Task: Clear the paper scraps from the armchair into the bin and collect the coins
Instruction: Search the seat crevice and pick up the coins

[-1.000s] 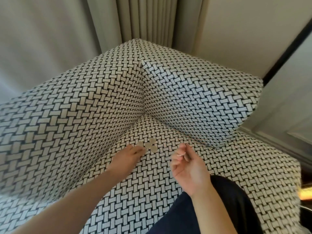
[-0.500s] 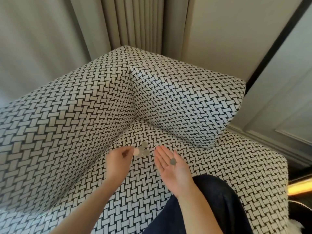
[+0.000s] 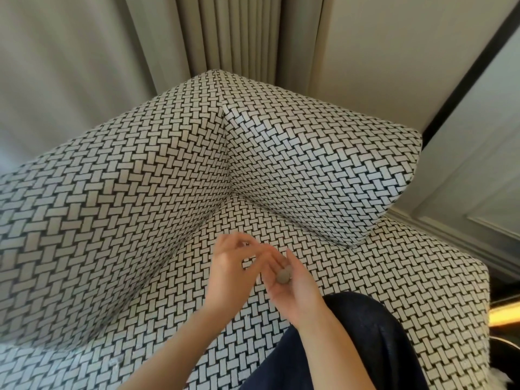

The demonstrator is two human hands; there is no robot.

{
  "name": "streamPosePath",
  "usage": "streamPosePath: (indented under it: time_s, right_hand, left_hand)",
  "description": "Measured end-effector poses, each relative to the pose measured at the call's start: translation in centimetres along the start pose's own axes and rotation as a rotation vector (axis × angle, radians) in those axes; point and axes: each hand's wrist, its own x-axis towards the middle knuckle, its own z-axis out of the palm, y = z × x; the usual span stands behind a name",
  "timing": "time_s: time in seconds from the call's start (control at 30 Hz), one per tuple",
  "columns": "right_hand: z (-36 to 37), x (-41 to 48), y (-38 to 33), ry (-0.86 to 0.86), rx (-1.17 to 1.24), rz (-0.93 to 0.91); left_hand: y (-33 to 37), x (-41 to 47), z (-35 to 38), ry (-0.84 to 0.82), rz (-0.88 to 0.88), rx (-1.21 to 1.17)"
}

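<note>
The armchair (image 3: pixel 140 220) has black-and-white woven upholstery, and I see no paper scraps on it. My right hand (image 3: pixel 295 288) lies palm up over the seat, fingers relaxed. Grey coins (image 3: pixel 283 275) rest on it near the base of the fingers. My left hand (image 3: pixel 229 271) is just left of it, blurred, its fingers curled in toward the thumb over the right fingertips. No loose coins show on the seat. The spot where they lay is covered by the left fingers.
A loose woven back cushion (image 3: pixel 323 170) leans in the chair's right corner. Curtains (image 3: pixel 225 32) hang behind the chair, and a panelled wall (image 3: pixel 464 178) runs along the right. My dark-trousered leg (image 3: pixel 351 347) rests on the seat's front. No bin is in view.
The coins on the seat beside my left hand are no longer visible. My left hand has curled and moved right against the right palm, which has risen a little with more coin on it.
</note>
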Motion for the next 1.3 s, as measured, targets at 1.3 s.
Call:
streamPosePath:
  time_s: [1.3]
  right_hand:
    - [0.4, 0.2, 0.1, -0.005, 0.055, 0.033]
  left_hand:
    - [1.6, 0.3, -0.5, -0.360, -0.051, -0.040]
